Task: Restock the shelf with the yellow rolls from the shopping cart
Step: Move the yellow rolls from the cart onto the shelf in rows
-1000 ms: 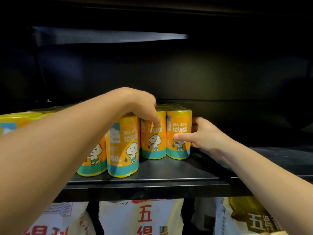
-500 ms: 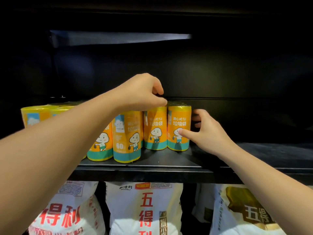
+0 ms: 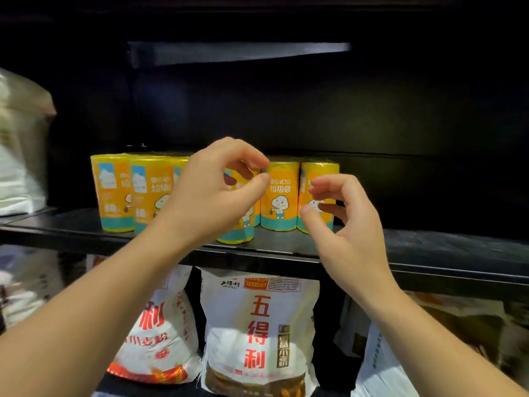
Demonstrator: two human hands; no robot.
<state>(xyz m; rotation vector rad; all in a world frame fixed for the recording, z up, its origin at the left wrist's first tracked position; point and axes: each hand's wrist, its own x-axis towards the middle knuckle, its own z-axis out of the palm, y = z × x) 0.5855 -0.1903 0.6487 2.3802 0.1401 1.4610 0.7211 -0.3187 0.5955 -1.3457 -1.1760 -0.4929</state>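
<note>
Item: yellow rolls [image 3: 279,196], shrink-wrapped cylinders with an orange label, a teal band at the foot and a cartoon figure.
Location: standing on the dark shelf [image 3: 429,247] in a tight group, touching side by side. One front roll [image 3: 237,234] sits nearer the shelf lip, partly behind my hand.
Long axis: upright on every roll I can see; none tilted or lying down.
Left hand [image 3: 211,193]: raised in front of the middle of the group, fingers loosely curled, thumb and forefinger close together, holding nothing.
Right hand [image 3: 349,224]: raised in front of the rightmost roll [image 3: 320,169], fingers relaxed and curved, nothing in it. Whether a fingertip brushes the wrap, I cannot tell.
Key relation: the rolls lie straight ahead, just beyond both hands. Bare shelf runs on to the right of the rightmost roll, and my right hand is the nearer one to it.
Shopping cart: not in view.
Judgement: these rolls look placed. A further roll would likely go upright into the gap on the right, label forward.
Writing, rolls: 垃圾袋 reads clearly. A smaller line above it and the figure near the foot are too blurred to give.
Writing, lower tier: flour bag [image 3: 257,333] marked 五得利 and WUDELI, with 小麦粉 on a side panel. A second bag [image 3: 156,333] shows 利 and 麦粉.
Other stock: a pale plastic-wrapped pack [image 3: 20,144] at far left, unreadable.
</note>
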